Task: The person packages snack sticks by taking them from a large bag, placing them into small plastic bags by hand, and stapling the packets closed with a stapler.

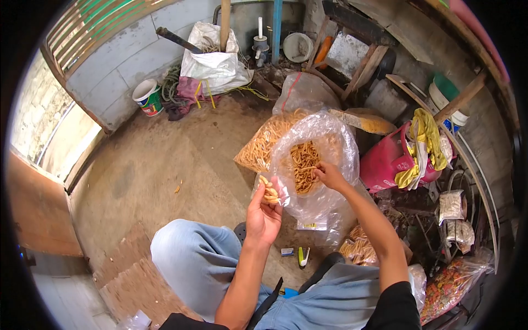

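Clasping a small bag [270,193], the left hand [263,221] sits beside the big open bag [345,147], likely for short reach. The right hand [332,177] hangs over its snacks [303,158], grip too small to tell.

The brown floor [137,176] lies below both hands' fingers. On it, an open snack bag [340,144] sits under the right fingers [326,172]; a stapler [303,257] and a small box [287,252] lie nearer the body than the left fingers [256,198]; crumbs [177,188] lie off to their left, and a bucket [148,101] farther ahead.
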### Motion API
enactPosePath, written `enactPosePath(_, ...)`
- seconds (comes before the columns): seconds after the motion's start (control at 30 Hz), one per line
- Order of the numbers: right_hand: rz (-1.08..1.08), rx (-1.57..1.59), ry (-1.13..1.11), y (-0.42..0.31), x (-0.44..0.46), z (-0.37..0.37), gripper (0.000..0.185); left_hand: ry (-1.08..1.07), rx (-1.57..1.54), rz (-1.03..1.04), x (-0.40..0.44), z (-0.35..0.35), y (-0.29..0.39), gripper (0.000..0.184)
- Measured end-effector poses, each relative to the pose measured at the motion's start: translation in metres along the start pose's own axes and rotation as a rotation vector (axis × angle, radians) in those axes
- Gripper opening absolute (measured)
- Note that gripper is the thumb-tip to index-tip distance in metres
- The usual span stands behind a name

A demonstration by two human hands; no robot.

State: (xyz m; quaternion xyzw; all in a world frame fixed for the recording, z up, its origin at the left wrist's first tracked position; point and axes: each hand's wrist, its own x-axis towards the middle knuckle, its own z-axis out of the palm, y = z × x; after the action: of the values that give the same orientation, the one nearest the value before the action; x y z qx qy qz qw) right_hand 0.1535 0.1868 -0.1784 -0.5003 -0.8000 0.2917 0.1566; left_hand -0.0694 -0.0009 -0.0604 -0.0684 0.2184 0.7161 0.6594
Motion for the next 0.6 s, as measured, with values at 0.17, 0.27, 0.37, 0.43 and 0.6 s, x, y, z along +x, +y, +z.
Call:
enactPosePath(0.17,0.123,0.426,-0.119,-0.076,-0.033,-0.066,0.02,-0.067,-0.01,-0.035,-0.006,0.003,-0.001,0.025)
enactPosePath(0.27,0.07,0.482,-0.055,-0.134,-0.066,-0.104,0.017,-0.125,-0.018,-0.069,-0.012,0.005,-0.004,0.028)
enactPosePath(0.37,0.08,0.556,-0.048,-0.176,-0.105,-0.126,0.016,-0.177,-0.054,-0.107,-0.016,0.005,-0.009,0.032)
enactPosePath(0.43,0.092,0.542,-0.053,-0.199,-0.129,-0.133,0.017,-0.172,-0.05,-0.103,-0.022,0.013,-0.012,0.031)
enactPosePath(0.6,0.12,0.55,-0.074,-0.226,-0.157,-0.136,0.019,-0.201,-0.034,-0.09,-0.03,0.021,-0.016,0.03)
